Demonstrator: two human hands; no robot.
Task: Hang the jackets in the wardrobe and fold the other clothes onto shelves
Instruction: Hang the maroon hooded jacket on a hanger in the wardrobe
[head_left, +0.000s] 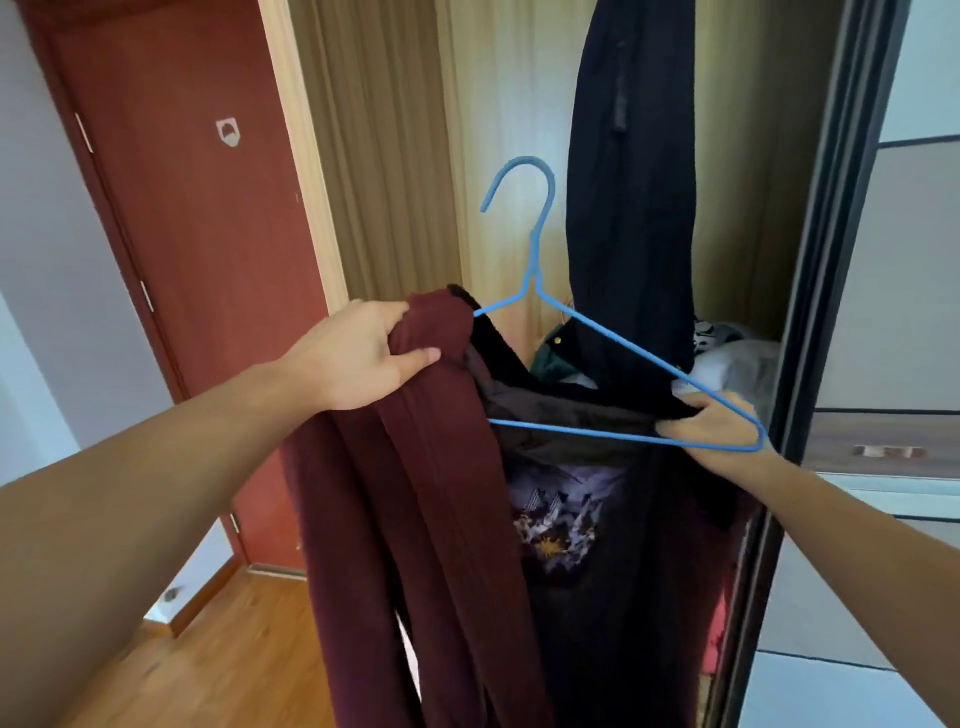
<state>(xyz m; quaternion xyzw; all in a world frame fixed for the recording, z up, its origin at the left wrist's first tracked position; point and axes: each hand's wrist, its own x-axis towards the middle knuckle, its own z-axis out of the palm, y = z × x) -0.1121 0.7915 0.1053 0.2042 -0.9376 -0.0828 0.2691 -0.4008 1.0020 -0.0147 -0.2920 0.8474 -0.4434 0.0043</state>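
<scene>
Hanging step: left hand (358, 356) grips the maroon jacket (431, 467), right hand (714, 423) pinches the blue hanger (597, 332); next, seat the second shoulder.

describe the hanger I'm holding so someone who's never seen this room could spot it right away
Look at the open wardrobe with pale wood walls, right of the red-brown door. In front of it, a maroon jacket is half draped on the blue wire hanger, the only bright blue thing here, its hook up and free.
</scene>
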